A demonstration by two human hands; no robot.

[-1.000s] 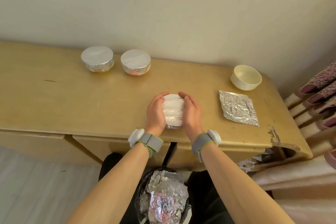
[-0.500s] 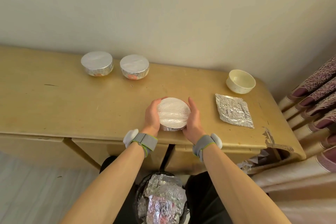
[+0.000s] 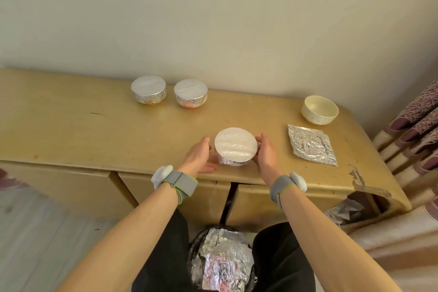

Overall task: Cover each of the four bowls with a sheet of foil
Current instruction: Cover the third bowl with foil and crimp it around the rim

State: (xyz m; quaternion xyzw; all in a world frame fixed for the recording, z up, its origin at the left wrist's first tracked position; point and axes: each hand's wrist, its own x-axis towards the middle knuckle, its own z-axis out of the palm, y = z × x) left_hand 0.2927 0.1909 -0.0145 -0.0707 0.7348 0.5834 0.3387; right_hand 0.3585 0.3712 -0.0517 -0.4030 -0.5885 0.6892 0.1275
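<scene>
The foil-topped bowl (image 3: 235,146) sits near the front edge of the table (image 3: 94,137), about in the middle. Its cover is pulled flat over the rim and crimped down the side. My left hand (image 3: 199,154) stands just left of it, palm turned toward the bowl. The fingers (image 3: 204,142) are straight and close together, with a thin gap to the foil, and the thumb reaches in by the base. My right hand (image 3: 266,153) stands the same way on the right, its fingers straight and relaxed, just beside the rim; I cannot tell whether they touch it. Neither hand grips anything.

To the right, a crinkled foil sheet (image 3: 311,144) lies flat on the table. Beyond it, at the far right, stands an uncovered cream bowl (image 3: 320,109). At the far left, two more covered bowls (image 3: 148,89) (image 3: 190,93) stand side by side near the wall. Below the table, between my knees, a bin (image 3: 222,263) holds crumpled foil.
</scene>
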